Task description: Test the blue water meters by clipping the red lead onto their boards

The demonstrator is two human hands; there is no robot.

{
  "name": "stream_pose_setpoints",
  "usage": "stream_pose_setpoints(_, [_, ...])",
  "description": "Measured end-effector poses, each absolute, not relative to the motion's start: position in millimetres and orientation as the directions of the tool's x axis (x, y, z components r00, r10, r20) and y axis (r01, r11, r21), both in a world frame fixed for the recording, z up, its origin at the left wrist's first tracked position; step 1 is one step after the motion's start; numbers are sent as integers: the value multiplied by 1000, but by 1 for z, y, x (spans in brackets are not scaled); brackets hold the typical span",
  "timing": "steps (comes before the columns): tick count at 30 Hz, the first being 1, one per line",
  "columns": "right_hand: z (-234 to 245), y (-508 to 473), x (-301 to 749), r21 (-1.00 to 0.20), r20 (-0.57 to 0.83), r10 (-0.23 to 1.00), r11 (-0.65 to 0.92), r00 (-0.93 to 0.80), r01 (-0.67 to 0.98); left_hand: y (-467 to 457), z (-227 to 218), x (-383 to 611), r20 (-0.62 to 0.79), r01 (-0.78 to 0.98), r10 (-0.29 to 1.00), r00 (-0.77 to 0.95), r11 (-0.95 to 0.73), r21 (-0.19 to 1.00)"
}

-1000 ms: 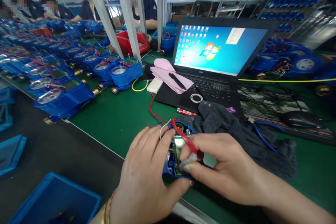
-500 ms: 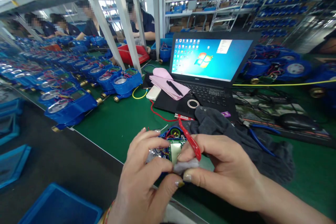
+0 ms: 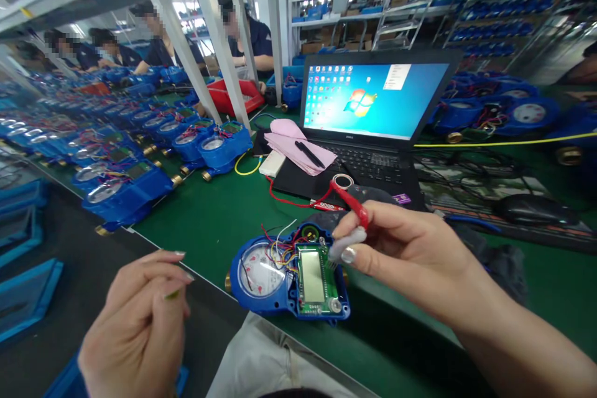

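Note:
A blue water meter (image 3: pixel 288 277) lies at the table's front edge, its housing uncovered. It has a round dial (image 3: pixel 261 268) on the left, and a green circuit board with a small LCD screen (image 3: pixel 312 277) on the right. Loose thin wires stick up between them. My right hand (image 3: pixel 396 249) pinches a grey pin connector (image 3: pixel 347 244) whose thin metal pins point down at the board's right edge; whether they touch it I cannot tell. A red-wrapped cable (image 3: pixel 351 202) runs from the connector. Left of the meter, my left hand (image 3: pixel 140 314) is raised, fingertips and thumb together, with nothing visible in it.
A laptop (image 3: pixel 364 106) stands behind the meter, with pink paper (image 3: pixel 298 152), a pen and a tape roll (image 3: pixel 342 181) on it. A dark cloth (image 3: pixel 485 261) and a mouse (image 3: pixel 532 210) are to the right. Rows of blue meters (image 3: pixel 125 183) fill the left; co-workers sit beyond.
My left hand has left the connector and moved down and left, uncovering the meter. My right hand has risen slightly, still holding the connector, whose pins now show.

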State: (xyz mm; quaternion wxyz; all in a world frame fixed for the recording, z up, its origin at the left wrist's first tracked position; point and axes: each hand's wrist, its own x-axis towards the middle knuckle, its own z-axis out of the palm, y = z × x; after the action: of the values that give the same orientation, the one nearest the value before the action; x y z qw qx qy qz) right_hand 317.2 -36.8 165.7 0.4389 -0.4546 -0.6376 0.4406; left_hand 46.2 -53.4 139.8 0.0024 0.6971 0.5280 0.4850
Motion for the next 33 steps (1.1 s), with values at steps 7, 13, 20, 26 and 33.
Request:
stream_pose_setpoints(7, [168, -43, 306, -892, 134, 929, 265, -345, 365, -51, 141, 77, 513, 745, 753, 412, -602, 287])
stream_pose_setpoints(13, [166, -45, 303, -864, 144, 879, 336, -454, 376, -53, 130, 92, 379, 664, 747, 547, -662, 348])
stream_pose_setpoints(20, [157, -45, 299, -864, 157, 865, 354, -477, 357, -49, 127, 90, 343, 687, 721, 601, -686, 238])
stream_pose_setpoints(26, [156, -45, 297, -850, 201, 851, 398, -485, 345, -48, 127, 92, 371, 673, 709, 600, -697, 246])
stream_pose_setpoints(33, [155, -45, 297, -851, 200, 852, 396, -484, 346, -48, 126, 91, 372, 669, 710, 598, -697, 256])
